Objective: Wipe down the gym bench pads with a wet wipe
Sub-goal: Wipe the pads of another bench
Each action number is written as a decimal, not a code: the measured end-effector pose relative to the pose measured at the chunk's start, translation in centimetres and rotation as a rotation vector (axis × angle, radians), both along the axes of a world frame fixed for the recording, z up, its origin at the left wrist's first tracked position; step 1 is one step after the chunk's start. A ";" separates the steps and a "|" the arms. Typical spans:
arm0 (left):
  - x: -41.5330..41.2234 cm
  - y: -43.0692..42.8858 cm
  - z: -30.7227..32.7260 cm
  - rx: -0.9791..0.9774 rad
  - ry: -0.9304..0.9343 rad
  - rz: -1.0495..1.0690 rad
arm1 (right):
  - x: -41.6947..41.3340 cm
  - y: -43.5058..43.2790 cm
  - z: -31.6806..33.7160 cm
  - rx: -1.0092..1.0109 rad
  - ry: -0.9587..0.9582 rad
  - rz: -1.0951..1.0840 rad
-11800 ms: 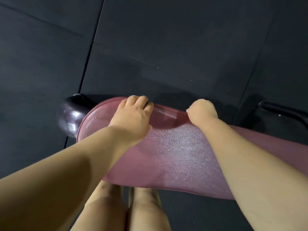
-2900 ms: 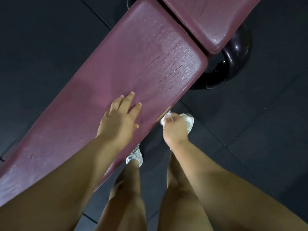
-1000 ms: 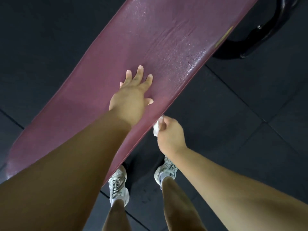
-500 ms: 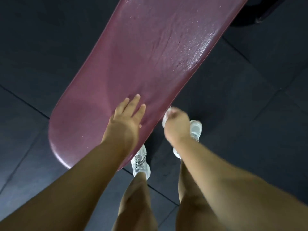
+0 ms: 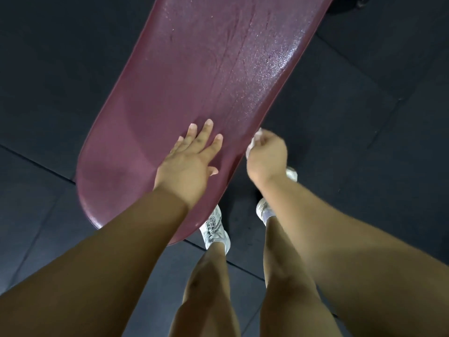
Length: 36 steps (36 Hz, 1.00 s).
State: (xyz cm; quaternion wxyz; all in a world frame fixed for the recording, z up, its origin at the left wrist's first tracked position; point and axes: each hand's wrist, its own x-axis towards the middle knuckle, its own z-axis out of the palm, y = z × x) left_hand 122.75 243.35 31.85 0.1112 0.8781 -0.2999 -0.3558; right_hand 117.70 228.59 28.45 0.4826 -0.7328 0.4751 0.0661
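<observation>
Since half a second ago, more of the bench pad's (image 5: 194,76) rounded near end shows, and the left hand (image 5: 192,161) now sits a little further in on the pad, fingers spread wider. That hand lies flat, palm down, on the maroon pad near its right edge, holding nothing. The right hand (image 5: 266,154) is curled closed around a white wet wipe (image 5: 252,143), of which only a small bunched corner peeks out at the thumb side. This hand is pressed against the pad's right side edge, just beside the left hand but not touching it. The pad runs from the lower left up to the upper right, and its surface glistens with fine droplets along the right half. Below the pad's edge, two white sneakers (image 5: 215,227) stand on the dark rubber floor mats (image 5: 364,142), with bare legs rising toward the camera. Seams between the mats cross the floor at the left and right.
</observation>
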 end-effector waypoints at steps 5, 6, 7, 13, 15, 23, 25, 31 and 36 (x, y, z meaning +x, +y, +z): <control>0.0 0.3 0.3 -0.045 0.000 -0.003 | -6.4 5.5 1.4 0.146 0.065 0.197; 0.0 0.5 0.5 -0.049 -0.014 -0.004 | -7.0 5.9 1.5 0.173 0.060 0.211; -0.2 0.9 0.6 -0.049 -0.035 0.003 | -7.1 6.0 1.3 0.167 0.068 0.231; -3.8 4.7 1.8 0.078 -0.100 0.102 | -3.8 2.8 2.2 0.028 -0.027 0.119; -5.2 6.7 2.0 0.101 -0.091 0.175 | -3.1 2.4 2.4 0.014 -0.060 0.068; -8.1 10.4 1.4 0.094 0.048 0.190 | -9.5 10.8 0.8 -0.006 -0.032 0.120; -7.7 10.6 1.3 0.094 0.060 0.182 | -11.6 12.9 0.9 0.014 0.025 0.225; -7.5 11.0 1.0 0.084 0.042 0.124 | -12.3 13.7 0.4 0.000 -0.002 0.239; -7.1 11.7 0.5 0.057 0.022 0.055 | -9.5 11.3 0.4 -0.068 0.041 0.084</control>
